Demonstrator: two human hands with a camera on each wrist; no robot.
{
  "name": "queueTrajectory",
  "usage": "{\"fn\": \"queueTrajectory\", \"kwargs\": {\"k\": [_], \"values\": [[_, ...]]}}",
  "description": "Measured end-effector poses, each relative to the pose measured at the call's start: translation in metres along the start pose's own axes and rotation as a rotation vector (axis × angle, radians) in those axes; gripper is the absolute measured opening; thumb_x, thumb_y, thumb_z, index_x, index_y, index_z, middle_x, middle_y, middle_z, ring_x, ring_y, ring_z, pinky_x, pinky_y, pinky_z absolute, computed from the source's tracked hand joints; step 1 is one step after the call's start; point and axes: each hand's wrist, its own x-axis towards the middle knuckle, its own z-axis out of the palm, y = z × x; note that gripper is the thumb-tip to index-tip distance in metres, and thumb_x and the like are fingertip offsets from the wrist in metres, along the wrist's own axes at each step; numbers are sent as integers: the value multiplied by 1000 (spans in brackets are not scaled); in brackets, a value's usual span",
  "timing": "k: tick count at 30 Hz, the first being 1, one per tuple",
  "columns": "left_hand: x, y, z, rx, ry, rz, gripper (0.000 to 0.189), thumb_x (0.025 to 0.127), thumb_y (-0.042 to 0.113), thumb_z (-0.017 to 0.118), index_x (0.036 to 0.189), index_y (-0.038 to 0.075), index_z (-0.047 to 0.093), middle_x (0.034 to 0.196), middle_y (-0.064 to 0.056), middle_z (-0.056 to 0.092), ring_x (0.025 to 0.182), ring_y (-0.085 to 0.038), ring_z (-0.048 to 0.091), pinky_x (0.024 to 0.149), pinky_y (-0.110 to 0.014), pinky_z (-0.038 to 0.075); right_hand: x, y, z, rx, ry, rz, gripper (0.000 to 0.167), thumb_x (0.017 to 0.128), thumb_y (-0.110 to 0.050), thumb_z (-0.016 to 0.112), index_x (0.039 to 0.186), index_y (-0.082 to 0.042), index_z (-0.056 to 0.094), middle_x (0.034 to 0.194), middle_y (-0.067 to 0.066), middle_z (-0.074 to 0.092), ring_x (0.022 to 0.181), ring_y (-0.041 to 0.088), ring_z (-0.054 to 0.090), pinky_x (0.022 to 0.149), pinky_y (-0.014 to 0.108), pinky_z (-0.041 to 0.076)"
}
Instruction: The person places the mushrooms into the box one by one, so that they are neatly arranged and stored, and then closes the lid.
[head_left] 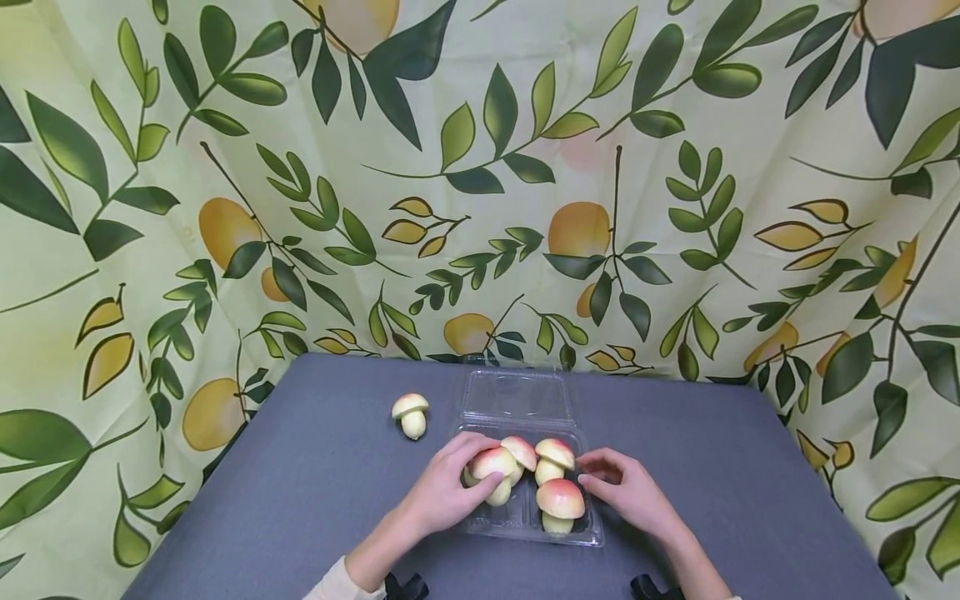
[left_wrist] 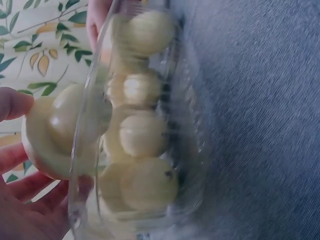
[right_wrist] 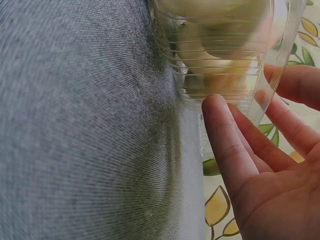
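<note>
Over the left half of a clear plastic clamshell box [head_left: 517, 533], my left hand [head_left: 450, 483] grips a toy mushroom [head_left: 492, 463] by its red-and-cream cap. In the left wrist view this mushroom [left_wrist: 62, 122] is partly seen through the box wall. More mushrooms sit inside: one [head_left: 519, 451] behind the held one, and two in the right half, one [head_left: 555, 457] behind the other [head_left: 559, 502]. Another is partly hidden by my left hand. My right hand [head_left: 626, 487] rests at the box's right edge, its fairly straight fingers [right_wrist: 225, 135] against the side.
A single mushroom [head_left: 411, 415] lies on the grey cloth-covered table [head_left: 315, 467], left of the box. The box's lid [head_left: 517, 396] stands raised at the back. Behind the table hangs a leaf-and-fruit patterned cloth [head_left: 480, 233].
</note>
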Motion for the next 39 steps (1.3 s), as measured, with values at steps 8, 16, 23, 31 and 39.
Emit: {"fn": "queueTrajectory", "kwargs": {"k": [8,16,23,31,39], "values": [[-2,3,11,29,-69,19,33,95,31,72,123,16,68,119,5,62,109,-13,59,94,-34,51,0,1,0,3,11,-5,31,92,-15,76,118,-1,68,110,12,69,96,21,70,79,27,56],[-6,4,19,81,-109,37,32,94,33,71,123,20,68,120,8,63,111,-12,60,94,-34,51,0,1,0,2,3,-5,31,92,-16,75,118,-1,68,110,11,70,96,20,70,79,26,56],[-8,3,24,128,-158,60,33,93,31,74,122,17,67,120,5,62,111,-12,59,95,-33,51,0,1,1,9,3,6,31,93,-17,75,119,-2,68,111,11,70,95,16,69,79,26,56],[-8,5,26,209,-219,60,33,91,32,74,119,16,66,113,5,61,104,-10,58,91,-28,50,-1,1,0,52,-18,-29,33,93,-14,74,121,2,66,113,15,69,97,22,70,78,26,56],[-7,7,28,244,-235,37,35,94,38,71,121,17,67,115,6,62,109,-11,59,94,-30,50,-2,1,0,76,-28,-56,33,94,-12,73,121,4,65,112,17,69,96,17,70,78,25,56]]}}
